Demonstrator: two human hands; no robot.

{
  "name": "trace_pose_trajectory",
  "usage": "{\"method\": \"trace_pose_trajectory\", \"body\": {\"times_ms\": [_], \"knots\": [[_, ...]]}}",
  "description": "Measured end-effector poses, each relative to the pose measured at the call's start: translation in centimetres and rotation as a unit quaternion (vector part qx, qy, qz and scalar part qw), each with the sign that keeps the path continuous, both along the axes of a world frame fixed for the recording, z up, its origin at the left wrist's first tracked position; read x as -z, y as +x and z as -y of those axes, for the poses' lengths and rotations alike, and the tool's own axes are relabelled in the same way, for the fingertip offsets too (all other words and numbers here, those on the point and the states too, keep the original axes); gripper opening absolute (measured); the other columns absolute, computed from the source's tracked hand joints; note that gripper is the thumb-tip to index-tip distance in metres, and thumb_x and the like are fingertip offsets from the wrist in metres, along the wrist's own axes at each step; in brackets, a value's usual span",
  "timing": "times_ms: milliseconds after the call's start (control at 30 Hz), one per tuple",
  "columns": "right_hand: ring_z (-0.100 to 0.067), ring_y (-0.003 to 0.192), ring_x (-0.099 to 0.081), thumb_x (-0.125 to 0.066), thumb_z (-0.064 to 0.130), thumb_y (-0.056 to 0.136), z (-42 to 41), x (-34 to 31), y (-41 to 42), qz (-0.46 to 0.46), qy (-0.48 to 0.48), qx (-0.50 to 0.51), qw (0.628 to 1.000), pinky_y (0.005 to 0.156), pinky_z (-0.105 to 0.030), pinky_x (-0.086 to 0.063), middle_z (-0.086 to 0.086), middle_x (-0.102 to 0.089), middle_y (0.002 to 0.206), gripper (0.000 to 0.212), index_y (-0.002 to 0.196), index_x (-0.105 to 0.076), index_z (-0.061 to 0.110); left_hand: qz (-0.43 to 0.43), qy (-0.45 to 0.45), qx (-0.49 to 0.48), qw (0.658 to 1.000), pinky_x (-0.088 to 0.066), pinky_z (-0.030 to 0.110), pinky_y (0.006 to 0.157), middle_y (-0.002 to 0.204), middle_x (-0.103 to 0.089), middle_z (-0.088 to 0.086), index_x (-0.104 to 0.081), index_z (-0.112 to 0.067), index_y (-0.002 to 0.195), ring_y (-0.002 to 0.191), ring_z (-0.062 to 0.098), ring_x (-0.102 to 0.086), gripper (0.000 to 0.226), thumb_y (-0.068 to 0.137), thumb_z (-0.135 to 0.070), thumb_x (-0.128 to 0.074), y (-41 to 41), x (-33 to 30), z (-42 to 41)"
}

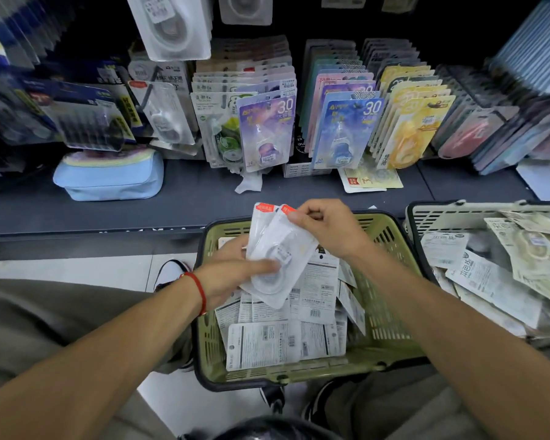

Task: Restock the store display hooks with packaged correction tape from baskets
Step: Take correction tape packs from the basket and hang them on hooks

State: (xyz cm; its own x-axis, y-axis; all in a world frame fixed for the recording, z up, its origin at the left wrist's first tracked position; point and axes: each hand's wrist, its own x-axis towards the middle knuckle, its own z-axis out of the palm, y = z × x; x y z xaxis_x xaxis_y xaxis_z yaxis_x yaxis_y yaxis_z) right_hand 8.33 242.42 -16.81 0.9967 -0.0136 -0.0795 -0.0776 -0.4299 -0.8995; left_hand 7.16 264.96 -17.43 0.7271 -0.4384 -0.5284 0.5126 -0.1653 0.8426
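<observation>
- The dark display shelf [185, 201] runs across the upper half, its back edge packed with rows of carded correction tape [346, 134] – purple, blue, green and yellow cards standing tilted, more hanging above them.
- A green plastic basket [391, 242] sits below the shelf's front edge, between the person's knees, holding a loose heap of packages lying mostly back side up, barcodes showing.
- A white basket [442, 217] stands just beside it toward the right edge, also heaped with packaged stock.
- A pale blue pencil case [108, 179] lies on the shelf near its left end.
- The left hand [235, 274], a red string bracelet [199, 290] at its wrist, holds two clear blister packs of correction tape [283, 249] from below – thumb laid over the front of the nearer pack, fingers behind.
- The right hand [327, 230] pinches the top edge of the nearer pack by its red label, fingers curled.
- Both packs are held above the green basket's far rim, overlapping and fanned slightly apart.
- A crumpled white scrap [248, 184] lies on the shelf under the purple cards.
</observation>
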Motion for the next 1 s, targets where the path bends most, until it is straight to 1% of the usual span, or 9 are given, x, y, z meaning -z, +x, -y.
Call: {"method": "trace_pose_trajectory", "body": {"times_ms": [100, 233, 333, 400, 500, 567, 633, 867, 1000], "knots": [[-0.02, 0.077, -0.073, -0.073, 0.041, 0.096, 1.9, 1.6, 0.0, -0.024, -0.032, 0.117, 0.992, 0.074, -0.038, -0.06, 0.003, -0.076, 0.082, 0.021, 0.085, -0.075, 0.023, -0.005, 0.028, -0.033, 0.999, -0.06, 0.037, 0.079, 0.117, -0.078, 0.009, -0.065, -0.014, 0.128, 0.11, 0.031, -0.074, 0.05, 0.086, 0.008, -0.077, -0.4, 1.0, 0.3], [-0.029, 0.112, -0.069, -0.067, 0.036, 0.101, 5.9, 7.2, -2.6, -0.268, -0.253, 0.08, 0.926, 0.094, -0.037, -0.056, -0.009, -0.073, 0.119, 0.034, 0.121, -0.072, 0.01, -0.029, 0.054, -0.101, 0.993, -0.059, 0.047, 0.094, 0.119, -0.077, 0.012, -0.065, -0.014, 0.13, 0.112, 0.034, -0.072, 0.049, 0.086, 0.005, -0.077, 0.4, 1.8, -0.6], [-0.02, 0.092, -0.068, -0.072, 0.037, 0.099, 5.1, 10.3, -5.1, -0.342, -0.226, 0.025, 0.912, 0.062, -0.023, -0.051, -0.001, -0.071, 0.109, 0.034, 0.12, -0.07, 0.011, -0.037, 0.061, -0.111, 0.991, -0.058, 0.055, 0.099, 0.118, -0.078, 0.009, -0.064, -0.018, 0.132, 0.109, 0.033, -0.074, 0.05, 0.087, -0.001, -0.079, 0.7, 2.2, -1.2], [-0.02, 0.088, -0.068, -0.075, 0.037, 0.095, 4.5, 10.7, -5.1, -0.316, -0.234, 0.02, 0.919, 0.057, -0.022, -0.046, 0.003, -0.072, 0.093, 0.025, 0.1, -0.07, 0.013, -0.023, 0.065, -0.107, 0.992, -0.06, 0.052, 0.096, 0.117, -0.078, 0.006, -0.064, -0.02, 0.132, 0.109, 0.03, -0.074, 0.053, 0.086, -0.002, -0.082, 0.6, 2.6, -1.2], [-0.022, 0.082, -0.066, -0.073, 0.029, 0.095, 4.2, 9.1, -3.6, -0.277, -0.204, 0.053, 0.937, 0.071, -0.034, -0.055, -0.005, -0.068, 0.087, 0.019, 0.086, -0.06, 0.017, -0.001, 0.071, -0.104, 0.992, -0.061, 0.038, 0.084, 0.112, -0.078, 0.0, -0.063, -0.026, 0.127, 0.106, 0.023, -0.074, 0.052, 0.084, -0.004, -0.084, 0.3, 2.9, -1.0], [-0.025, 0.084, -0.067, -0.071, 0.022, 0.093, 4.0, 6.6, -2.5, -0.23, -0.17, 0.088, 0.954, 0.076, -0.041, -0.059, -0.006, -0.07, 0.089, 0.019, 0.083, -0.055, 0.018, 0.023, 0.086, -0.108, 0.99, -0.06, 0.041, 0.09, 0.114, -0.076, -0.001, -0.061, -0.029, 0.125, 0.108, 0.022, -0.072, 0.055, 0.083, -0.007, -0.087, 0.1, 2.8, -0.7], [-0.025, 0.083, -0.067, -0.069, 0.021, 0.091, 3.2, 3.8, -1.8, -0.152, -0.189, 0.102, 0.965, 0.068, -0.034, -0.053, -0.003, -0.07, 0.084, 0.016, 0.084, -0.055, 0.016, 0.052, 0.09, -0.117, 0.988, -0.057, 0.047, 0.1, 0.119, -0.074, -0.001, -0.058, -0.031, 0.127, 0.111, 0.021, -0.07, 0.058, 0.082, -0.009, -0.087, 0.0, 2.5, -0.4], [-0.005, 0.089, -0.07, -0.072, 0.039, 0.096, -3.3, -2.0, -3.0, -0.029, 0.009, 0.099, 0.995, 0.084, -0.031, -0.058, 0.01, -0.07, 0.101, 0.027, 0.112, -0.055, 0.026, 0.134, -0.018, -0.152, 0.979, -0.055, 0.042, 0.103, 0.126, -0.074, -0.006, -0.056, -0.031, 0.135, 0.12, 0.015, -0.069, 0.058, 0.087, -0.015, -0.085, -0.5, 0.2, 1.3], [-0.018, 0.096, -0.074, -0.068, 0.017, 0.1, -3.4, -3.6, -2.7, -0.011, 0.062, 0.074, 0.995, 0.092, -0.044, -0.061, 0.002, -0.068, 0.119, 0.034, 0.133, -0.059, 0.019, 0.161, -0.042, -0.176, 0.97, -0.057, 0.042, 0.101, 0.126, -0.074, -0.005, -0.054, -0.029, 0.135, 0.118, 0.015, -0.07, 0.064, 0.083, -0.011, -0.087, 0.0, -1.3, 1.1]]}}
